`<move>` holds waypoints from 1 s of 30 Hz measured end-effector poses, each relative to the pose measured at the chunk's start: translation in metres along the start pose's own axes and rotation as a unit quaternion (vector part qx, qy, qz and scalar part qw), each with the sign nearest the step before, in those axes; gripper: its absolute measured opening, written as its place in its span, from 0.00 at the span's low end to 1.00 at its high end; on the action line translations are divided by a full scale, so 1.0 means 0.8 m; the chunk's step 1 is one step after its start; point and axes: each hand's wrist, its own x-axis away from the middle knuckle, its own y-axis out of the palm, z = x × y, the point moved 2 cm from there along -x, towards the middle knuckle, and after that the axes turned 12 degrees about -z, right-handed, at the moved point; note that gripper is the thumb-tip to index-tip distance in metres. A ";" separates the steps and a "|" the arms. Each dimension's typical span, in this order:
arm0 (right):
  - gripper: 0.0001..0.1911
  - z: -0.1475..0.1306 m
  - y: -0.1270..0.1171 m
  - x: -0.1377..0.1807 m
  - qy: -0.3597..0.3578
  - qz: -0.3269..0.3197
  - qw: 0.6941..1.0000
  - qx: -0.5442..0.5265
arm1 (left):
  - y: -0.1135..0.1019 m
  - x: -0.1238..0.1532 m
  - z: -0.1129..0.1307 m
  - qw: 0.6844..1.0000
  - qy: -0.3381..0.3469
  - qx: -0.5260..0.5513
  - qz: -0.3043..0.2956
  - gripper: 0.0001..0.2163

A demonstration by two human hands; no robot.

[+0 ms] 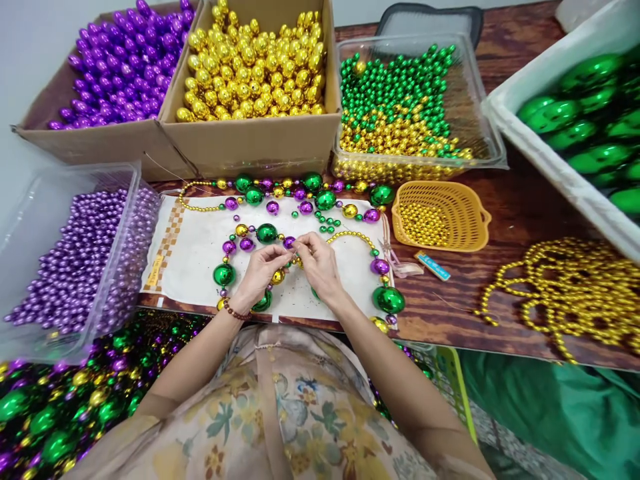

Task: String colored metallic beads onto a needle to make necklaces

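My left hand (260,270) and my right hand (317,263) meet fingertip to fingertip over a white mat (195,257) in the middle of the table. Both pinch the top of a bead necklace (387,300) of green, purple and gold balls that loops around them on the mat. A purple bead shows between the fingertips. A beaded bracelet sits on my left wrist. Just beyond the hands, loose beads (300,197) in the same three colours lie in a row.
Cardboard boxes of purple beads (125,60) and gold beads (255,63) stand at the back. Clear tubs hold green and gold beads (400,107) and small purple beads (75,253). An orange basket (443,215), gold bead strands (570,293), a white tray of large green balls (585,113) and finished necklaces (60,400) surround the mat.
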 end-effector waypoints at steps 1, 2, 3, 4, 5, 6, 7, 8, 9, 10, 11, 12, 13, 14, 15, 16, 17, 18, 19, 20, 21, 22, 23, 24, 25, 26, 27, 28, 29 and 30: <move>0.10 -0.001 -0.001 0.002 -0.014 0.009 0.999 0.029 | 0.000 -0.001 0.000 1.000 0.006 0.003 0.002 0.15; 0.10 0.000 -0.002 0.003 -0.024 0.019 0.998 0.053 | -0.001 -0.001 0.000 1.000 0.017 0.009 0.005 0.14; 0.10 0.001 -0.003 0.005 -0.030 0.030 0.997 0.070 | -0.001 -0.002 0.001 0.999 0.030 0.017 0.009 0.14; 0.10 0.003 -0.003 0.006 -0.033 0.040 0.995 0.080 | 0.000 -0.002 0.002 0.999 0.043 0.029 0.011 0.14; 0.10 0.006 -0.003 0.007 -0.034 0.048 0.995 0.086 | 0.000 -0.003 0.003 0.998 0.053 0.041 0.011 0.13; 0.10 0.009 -0.003 0.008 -0.036 0.052 0.994 0.089 | 0.001 -0.004 0.004 0.997 0.058 0.053 0.007 0.13; 0.10 0.012 -0.002 0.008 -0.039 0.054 0.994 0.091 | 0.002 -0.004 0.005 0.996 0.059 0.064 0.002 0.13; 0.10 0.015 -0.002 0.008 -0.042 0.054 0.993 0.092 | 0.003 -0.005 0.006 0.996 0.059 0.074 -0.004 0.14; 0.10 0.018 -0.001 0.008 -0.044 0.054 0.993 0.093 | 0.003 -0.006 0.008 0.995 0.058 0.083 -0.009 0.14; 0.10 0.021 0.000 0.007 -0.044 0.054 0.993 0.095 | 0.002 -0.007 0.009 0.994 0.057 0.092 -0.014 0.14; 0.10 0.023 0.000 0.007 -0.042 0.055 0.993 0.097 | 0.002 -0.007 0.011 0.993 0.055 0.100 -0.018 0.15; 0.10 0.025 0.001 0.007 -0.039 0.053 0.993 0.098 | 0.000 -0.008 0.012 0.993 0.053 0.108 -0.020 0.15; 0.10 0.026 0.001 0.007 -0.034 0.049 0.994 0.097 | -0.001 -0.009 0.014 0.992 0.051 0.112 -0.020 0.16; 0.11 0.027 0.001 0.006 -0.027 0.042 0.995 0.091 | -0.003 -0.010 0.015 0.992 0.048 0.113 -0.019 0.16; 0.11 0.027 0.001 0.006 -0.018 0.034 0.996 0.081 | -0.004 -0.011 0.016 0.992 0.045 0.113 -0.018 0.16; 0.11 0.027 0.000 0.005 -0.009 0.027 0.997 0.066 | -0.005 -0.013 0.016 0.993 0.042 0.110 -0.019 0.16; 0.11 0.025 -0.002 0.003 -0.002 0.021 0.998 0.051 | -0.006 -0.015 0.016 0.993 0.037 0.106 -0.022 0.16; 0.11 0.022 -0.005 0.001 -0.003 0.018 0.999 0.038 | -0.006 -0.017 0.016 0.994 0.031 0.101 -0.028 0.16; 0.10 0.019 -0.010 -0.002 -0.014 0.018 0.999 0.032 | -0.006 -0.019 0.015 0.995 0.022 0.095 -0.035 0.16; 0.10 0.014 -0.015 -0.007 -0.035 0.017 0.999 0.033 | -0.005 -0.021 0.015 0.995 0.013 0.091 -0.040 0.17; 0.10 0.009 -0.019 -0.012 -0.063 0.014 0.997 0.042 | -0.005 -0.023 0.014 0.995 0.005 0.090 -0.043 0.18; 0.09 0.004 -0.023 -0.018 -0.092 0.006 0.994 0.055 | -0.004 -0.024 0.014 0.995 0.000 0.091 -0.043 0.19; 0.09 -0.001 -0.026 -0.025 -0.115 -0.006 0.991 0.070 | -0.003 -0.026 0.014 0.995 -0.003 0.092 -0.044 0.20; 0.09 -0.005 -0.027 -0.033 -0.131 -0.024 0.987 0.085 | -0.002 -0.027 0.014 0.995 -0.004 0.092 -0.046 0.20; 0.09 -0.008 -0.026 -0.040 -0.140 -0.047 0.984 0.098 | -0.002 -0.028 0.016 0.995 -0.003 0.088 -0.051 0.20; 0.08 -0.010 -0.023 -0.048 -0.145 -0.072 0.981 0.108 | -0.001 -0.029 0.017 0.995 0.000 0.079 -0.060 0.20; 0.08 -0.012 -0.019 -0.055 -0.149 -0.096 0.977 0.117 | -0.001 -0.030 0.019 0.995 0.004 0.066 -0.071 0.20; 0.08 -0.013 -0.015 -0.061 -0.151 -0.116 0.974 0.125 | -0.001 -0.030 0.022 0.995 0.010 0.052 -0.081 0.19; 0.08 -0.013 -0.011 -0.066 -0.151 -0.130 0.971 0.131 | -0.002 -0.030 0.024 0.995 0.019 0.039 -0.088 0.18; 0.08 -0.013 -0.008 -0.069 -0.147 -0.140 0.970 0.132 | -0.003 -0.030 0.025 0.995 0.026 0.030 -0.091 0.18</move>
